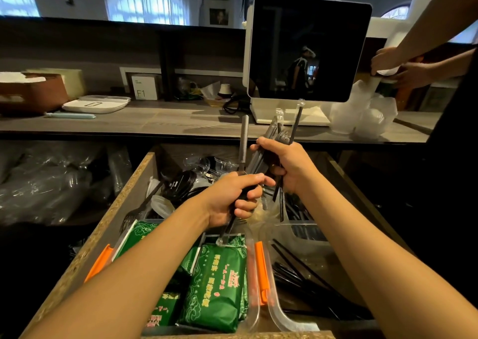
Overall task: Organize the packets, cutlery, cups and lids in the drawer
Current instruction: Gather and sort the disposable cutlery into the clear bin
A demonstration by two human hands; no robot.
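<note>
Green packets (pixel 214 289) in clear bin (pixel 261 300), both hands' fingers (pixel 248 191) closed around wrapped cutlery (pixel 274 137)

You are working with both forearms bare: no sleeve is showing on either one from the lower edge of the picture up to the wrist. Your left hand (pixel 230 199) is wearing no glove, ring or watch, and your right hand (pixel 287 165) is showing none either. Your fingers (pixel 261 143) are uncovered, with short nails. No cuff, strap or band is crossing either wrist.
</note>
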